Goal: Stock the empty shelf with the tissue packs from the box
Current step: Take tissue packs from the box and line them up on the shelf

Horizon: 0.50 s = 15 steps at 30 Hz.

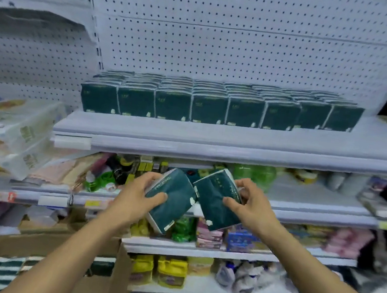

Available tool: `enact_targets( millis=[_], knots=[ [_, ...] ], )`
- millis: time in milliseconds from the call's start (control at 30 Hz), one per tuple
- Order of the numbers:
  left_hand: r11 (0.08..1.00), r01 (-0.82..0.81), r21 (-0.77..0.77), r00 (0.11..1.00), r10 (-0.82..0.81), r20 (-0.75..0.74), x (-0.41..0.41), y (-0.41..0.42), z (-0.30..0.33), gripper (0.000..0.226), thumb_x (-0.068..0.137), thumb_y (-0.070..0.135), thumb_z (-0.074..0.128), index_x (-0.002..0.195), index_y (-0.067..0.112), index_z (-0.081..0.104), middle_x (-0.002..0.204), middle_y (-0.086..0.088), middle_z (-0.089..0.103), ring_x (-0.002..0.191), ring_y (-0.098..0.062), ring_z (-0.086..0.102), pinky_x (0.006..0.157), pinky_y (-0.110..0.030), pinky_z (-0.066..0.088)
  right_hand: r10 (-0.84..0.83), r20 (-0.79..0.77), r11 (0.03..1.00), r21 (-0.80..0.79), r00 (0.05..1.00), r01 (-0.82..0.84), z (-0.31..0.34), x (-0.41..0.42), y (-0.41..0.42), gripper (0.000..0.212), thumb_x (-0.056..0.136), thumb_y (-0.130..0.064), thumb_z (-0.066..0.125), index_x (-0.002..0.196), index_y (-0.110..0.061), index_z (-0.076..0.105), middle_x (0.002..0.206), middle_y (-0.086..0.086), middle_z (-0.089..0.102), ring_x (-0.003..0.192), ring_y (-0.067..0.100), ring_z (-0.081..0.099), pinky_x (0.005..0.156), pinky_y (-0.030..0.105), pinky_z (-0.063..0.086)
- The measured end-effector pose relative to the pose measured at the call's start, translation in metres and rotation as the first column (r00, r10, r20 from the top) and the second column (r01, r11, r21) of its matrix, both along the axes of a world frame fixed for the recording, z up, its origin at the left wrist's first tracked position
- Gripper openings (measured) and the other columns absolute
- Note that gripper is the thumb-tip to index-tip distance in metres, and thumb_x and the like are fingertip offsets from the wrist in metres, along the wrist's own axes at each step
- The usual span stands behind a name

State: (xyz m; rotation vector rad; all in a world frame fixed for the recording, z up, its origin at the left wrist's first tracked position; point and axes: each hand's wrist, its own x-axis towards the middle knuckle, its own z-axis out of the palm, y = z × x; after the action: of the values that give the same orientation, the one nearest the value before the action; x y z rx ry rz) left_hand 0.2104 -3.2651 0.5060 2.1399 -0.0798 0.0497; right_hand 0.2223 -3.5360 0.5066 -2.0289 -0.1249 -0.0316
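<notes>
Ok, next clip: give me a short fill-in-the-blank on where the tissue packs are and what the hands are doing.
1. Each hand holds ___ dark green tissue pack: left hand, right hand.
2. The row of dark green tissue packs stands on the white metal shelf against a ___ back panel.
3. The brown cardboard box sits at the lower ___ of the view.

Missing: one; pegboard; left

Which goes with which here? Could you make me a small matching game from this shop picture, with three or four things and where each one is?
Things:
1. left hand
2. right hand
3. cardboard box
4. row of green tissue packs

Places or states:
A. standing on the upper shelf
B. grips the left-side tissue pack
C. at bottom left, open
D. grips the right-side tissue pack

Pairs: 1-B, 2-D, 3-C, 4-A
</notes>
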Motion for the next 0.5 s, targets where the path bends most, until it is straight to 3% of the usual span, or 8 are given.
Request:
enact_targets(
  millis=[100,267,367,500],
  knots=[
    [1.000,0.026,0.007,0.998,-0.027,0.048,0.023,-0.066,0.019,0.028,0.088,0.017,0.068,0.113,0.028,0.060,0.110,0.007,0.067,0.096,-0.010,0.064,0.082,-0.036,0.056,-0.041,0.087,0.997,-0.059,0.995,0.047,0.029,0.015,-0.069,0.022,0.085,-0.012,0.069,0.102,-0.017,0.056,0.098,0.000,0.069,0.088,0.012,0.066,0.072,0.025,0.053],
    [0.998,0.037,-0.055,0.996,-0.032,0.087,0.061,-0.173,0.046,0.024,0.089,0.022,0.068,0.110,0.031,0.059,0.105,0.009,0.066,0.094,-0.013,0.065,0.077,-0.035,0.058,-0.070,0.212,0.978,-0.179,0.975,0.110,0.076,0.049,-0.179,0.023,0.084,-0.019,0.071,0.100,-0.024,0.055,0.086,0.001,0.068,0.078,0.017,0.066,0.063,0.031,0.051],
    [0.995,0.036,-0.092,0.995,-0.027,0.097,0.080,-0.223,0.056,0.025,0.087,0.027,0.067,0.109,0.036,0.059,0.107,0.006,0.066,0.093,-0.014,0.066,0.074,-0.036,0.058,-0.077,0.276,0.962,-0.232,0.958,0.145,0.097,0.072,-0.232,0.023,0.084,-0.020,0.069,0.101,-0.028,0.057,0.082,-0.003,0.068,0.075,0.014,0.066,0.056,0.027,0.047],
    [0.990,0.023,-0.139,0.993,-0.007,0.118,0.096,-0.270,0.068,0.025,0.088,0.024,0.066,0.109,0.035,0.059,0.105,0.007,0.066,0.090,-0.012,0.067,0.067,-0.027,0.055,-0.078,0.346,0.947,-0.267,0.935,0.178,0.120,0.110,-0.285,0.031,0.084,-0.024,0.071,0.112,-0.028,0.059,0.096,-0.003,0.067,0.088,0.016,0.063,0.076,0.034,0.051]
  ],
)
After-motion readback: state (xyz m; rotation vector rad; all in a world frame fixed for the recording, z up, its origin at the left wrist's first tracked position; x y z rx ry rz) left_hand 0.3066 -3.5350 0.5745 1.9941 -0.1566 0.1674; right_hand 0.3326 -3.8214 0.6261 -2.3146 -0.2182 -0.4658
